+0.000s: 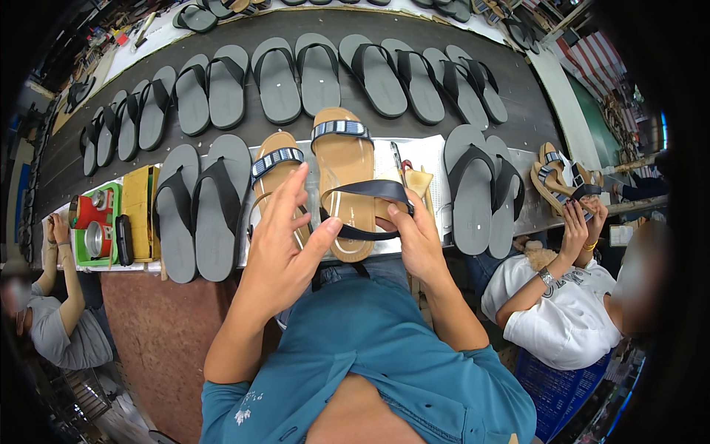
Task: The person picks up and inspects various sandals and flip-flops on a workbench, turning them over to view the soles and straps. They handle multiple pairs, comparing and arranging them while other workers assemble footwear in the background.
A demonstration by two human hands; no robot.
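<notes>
A tan sandal (345,164) with a striped blue-and-white toe strap stands in front of me, its toe pointing away. My right hand (420,240) grips its dark ankle strap (373,190) near the heel, with finger and thumb pinched on the band. My left hand (277,248) is open, fingers spread, its thumb close to the sandal's left edge. Partly hidden behind that hand lies the matching sandal (275,172). Whether my left fingertips touch it, I cannot tell. A pen (396,157) lies on white paper right of the held sandal.
Grey flip-flops (318,74) with black straps line the dark table (296,18). At left are a green tray (115,211) with red-sided tins and a yellow box (139,211). At right, a person in a white shirt (562,296) handles another sandal (555,185); someone in grey (63,333) sits at left.
</notes>
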